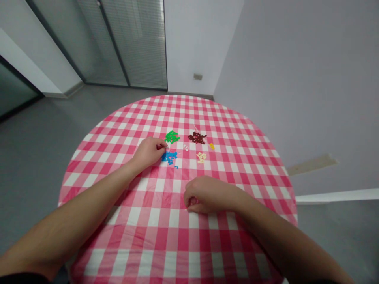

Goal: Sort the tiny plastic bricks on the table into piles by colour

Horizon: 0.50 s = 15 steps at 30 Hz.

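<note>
Small piles of tiny pieces lie sorted by colour near the middle of a round table [148,236] with a red and white checked cloth: a green pile [172,137], a blue pile [169,157], a dark brown pile [197,137], a cream pile [201,157], a few white pieces [186,148] and a yellow piece [212,146]. My left hand [149,152] reaches forward, fingertips pinched together between the green and blue piles; what they hold is too small to name. My right hand [204,194] rests on the cloth nearer to me, curled into a loose fist.
The table stands in a room corner with a grey floor [38,138]. Glass panels with blinds [130,39] are at the back left, plain walls [296,71] behind and to the right. A wall socket [197,76] sits low on the far wall.
</note>
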### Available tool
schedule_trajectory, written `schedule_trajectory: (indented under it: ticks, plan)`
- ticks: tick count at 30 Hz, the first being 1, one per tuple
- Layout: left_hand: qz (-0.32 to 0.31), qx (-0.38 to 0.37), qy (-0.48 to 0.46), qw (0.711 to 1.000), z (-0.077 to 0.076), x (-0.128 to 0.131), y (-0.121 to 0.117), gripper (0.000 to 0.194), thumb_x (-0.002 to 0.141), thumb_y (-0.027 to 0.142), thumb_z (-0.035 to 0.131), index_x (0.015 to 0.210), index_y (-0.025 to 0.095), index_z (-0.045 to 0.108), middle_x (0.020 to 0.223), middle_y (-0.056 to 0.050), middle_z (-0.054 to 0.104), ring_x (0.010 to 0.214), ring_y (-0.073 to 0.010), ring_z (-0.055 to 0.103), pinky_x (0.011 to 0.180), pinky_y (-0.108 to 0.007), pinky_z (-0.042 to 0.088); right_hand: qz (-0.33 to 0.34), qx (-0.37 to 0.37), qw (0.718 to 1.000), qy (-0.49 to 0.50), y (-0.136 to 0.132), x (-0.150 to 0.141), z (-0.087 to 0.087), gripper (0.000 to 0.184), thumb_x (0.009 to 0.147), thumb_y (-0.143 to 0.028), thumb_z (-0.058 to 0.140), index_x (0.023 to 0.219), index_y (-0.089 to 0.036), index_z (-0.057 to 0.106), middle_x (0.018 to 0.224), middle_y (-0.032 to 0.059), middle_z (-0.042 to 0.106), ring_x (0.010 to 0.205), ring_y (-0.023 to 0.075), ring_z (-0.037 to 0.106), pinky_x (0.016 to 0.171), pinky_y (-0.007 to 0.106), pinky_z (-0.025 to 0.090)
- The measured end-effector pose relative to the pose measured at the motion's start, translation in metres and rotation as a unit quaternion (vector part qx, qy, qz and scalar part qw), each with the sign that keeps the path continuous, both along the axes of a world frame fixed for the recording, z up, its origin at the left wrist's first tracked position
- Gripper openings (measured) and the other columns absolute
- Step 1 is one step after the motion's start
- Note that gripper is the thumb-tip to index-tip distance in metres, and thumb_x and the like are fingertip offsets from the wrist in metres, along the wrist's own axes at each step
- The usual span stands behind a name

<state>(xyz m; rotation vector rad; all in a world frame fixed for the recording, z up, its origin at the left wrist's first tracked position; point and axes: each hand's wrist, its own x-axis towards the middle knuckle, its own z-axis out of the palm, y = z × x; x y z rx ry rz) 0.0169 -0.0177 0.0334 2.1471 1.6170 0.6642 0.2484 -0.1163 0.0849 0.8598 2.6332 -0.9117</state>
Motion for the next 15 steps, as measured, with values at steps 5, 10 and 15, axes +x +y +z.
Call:
schedule_trajectory:
  ticks: [5,10,15]
  plan:
    - [0.002,0.015,0.028,1.000,0.0037,-0.0023,-0.0005,0.030,0.077,0.018,0.060,0.099,0.019,0.080,0.094,-0.006,0.080,0.084,-0.0239,0.072,0.077,-0.032,0.055,0.005,-0.010,1.000,0.018,-0.0005,0.0037,0.0016,0.013,0.086,-0.019,0.064,0.085,-0.020,0.076,0.081,0.0011,0.074,0.071,0.0140,0.058,0.065,0.027,0.037]
    - [-0.054,0.088,0.074,0.992,0.0036,-0.0064,-0.0029,0.028,0.079,0.018,0.055,0.093,0.019,0.081,0.098,-0.008,0.079,0.091,-0.0282,0.070,0.088,-0.042,0.052,0.005,-0.008,1.000,0.001,-0.0016,0.0021,0.0058,0.013,0.083,-0.014,0.065,0.082,-0.021,0.076,0.079,0.0004,0.074,0.068,0.0135,0.057,0.062,0.027,0.036]
    - [-0.103,0.116,0.107,0.982,0.0014,-0.0066,-0.0062,0.030,0.084,0.018,0.051,0.087,0.023,0.081,0.097,-0.006,0.078,0.090,-0.0265,0.069,0.090,-0.046,0.048,0.012,0.011,1.000,-0.016,-0.0048,0.0001,0.0057,0.014,0.078,-0.011,0.062,0.073,-0.020,0.072,0.072,0.0000,0.071,0.061,0.0124,0.050,0.058,0.028,0.033]
